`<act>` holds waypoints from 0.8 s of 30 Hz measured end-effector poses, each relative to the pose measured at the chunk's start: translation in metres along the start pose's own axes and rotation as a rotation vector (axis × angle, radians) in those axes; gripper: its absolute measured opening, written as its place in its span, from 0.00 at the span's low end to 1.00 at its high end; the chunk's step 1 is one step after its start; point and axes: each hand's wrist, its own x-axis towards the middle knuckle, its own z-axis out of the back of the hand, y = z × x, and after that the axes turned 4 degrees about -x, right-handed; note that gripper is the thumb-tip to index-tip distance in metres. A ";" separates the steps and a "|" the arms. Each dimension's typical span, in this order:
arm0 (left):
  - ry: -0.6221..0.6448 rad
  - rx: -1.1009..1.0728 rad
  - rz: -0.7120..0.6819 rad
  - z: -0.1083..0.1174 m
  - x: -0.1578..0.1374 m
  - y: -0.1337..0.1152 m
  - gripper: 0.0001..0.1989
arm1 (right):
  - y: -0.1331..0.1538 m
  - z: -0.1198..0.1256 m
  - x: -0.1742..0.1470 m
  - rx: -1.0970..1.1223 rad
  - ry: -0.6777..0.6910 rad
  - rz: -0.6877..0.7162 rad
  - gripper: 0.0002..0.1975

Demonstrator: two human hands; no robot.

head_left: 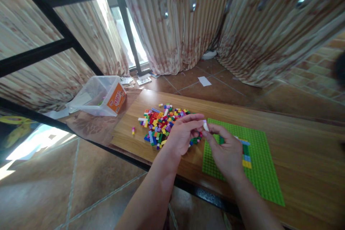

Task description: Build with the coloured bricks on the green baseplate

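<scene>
Forearms of the person lie nearest the camera, the left forearm (159, 181) entering from seven o'clock and the right forearm (250, 196) from five, taking the small white brick (206, 125) as the dial's centre. That brick is held up at the fingertips, clear of the wooden table (304, 151), between the two hands.

Step in hand, as judged: handling and turning one small piece at the fingertips. A purple edge shows at its upper end; whether this is a second piece cannot be determined. The next move would appear to call for one hand to keep a firm pinch while the other lets go, with the piece's orientation checked first.

Pose: the left hand (182, 133) sits at nine o'clock, thumb and forefinger stretched toward three and meeting the piece's upper end; whether they grip or merely steady it cannot be told. The right hand (228, 149) sits at four o'clock, wrist low, thumb and forefinger closed on the brick from below, remaining fingers curled inward.

Surroundings: a pile of loose bricks (160, 124) spreads at nine o'clock, partly behind the left hand. At four o'clock lies a green baseplate (265, 172) carrying a coloured brick assembly (247, 158), partly hidden by the right hand. A clear plastic box (104, 111) with an orange label stands near ten o'clock, beyond the table's end.
</scene>
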 end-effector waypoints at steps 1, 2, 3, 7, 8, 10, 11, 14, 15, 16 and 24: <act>0.010 0.008 0.023 0.001 0.000 0.000 0.13 | -0.001 0.001 0.000 0.002 0.001 -0.005 0.11; 0.021 0.017 0.040 0.002 0.000 -0.001 0.13 | -0.001 0.002 0.000 0.001 0.007 -0.006 0.11; 0.035 0.025 0.052 0.002 0.000 -0.002 0.14 | -0.002 0.003 -0.001 -0.007 0.019 -0.004 0.12; 0.110 0.054 0.071 0.004 -0.001 -0.003 0.13 | -0.002 0.006 -0.002 -0.064 0.075 0.027 0.14; 0.123 0.060 0.072 0.004 -0.002 -0.004 0.14 | -0.002 0.006 -0.002 -0.076 0.083 0.029 0.15; 0.129 0.076 0.064 0.005 -0.002 -0.004 0.14 | 0.000 0.007 -0.002 -0.089 0.091 0.024 0.15; 0.126 0.092 0.056 0.005 -0.003 -0.004 0.14 | 0.000 0.007 -0.002 -0.089 0.098 0.017 0.15; 0.118 0.183 0.010 0.007 -0.002 -0.003 0.11 | 0.003 0.006 -0.003 -0.053 0.137 -0.024 0.16; 0.109 0.239 -0.016 0.008 -0.001 -0.003 0.10 | 0.003 0.005 -0.003 -0.032 0.158 -0.042 0.16; 0.086 0.316 -0.057 0.009 0.001 -0.003 0.08 | 0.004 0.004 -0.004 -0.009 0.180 -0.061 0.16; -0.254 1.400 -0.436 0.022 0.006 -0.007 0.12 | 0.005 -0.005 -0.009 0.068 0.205 -0.091 0.13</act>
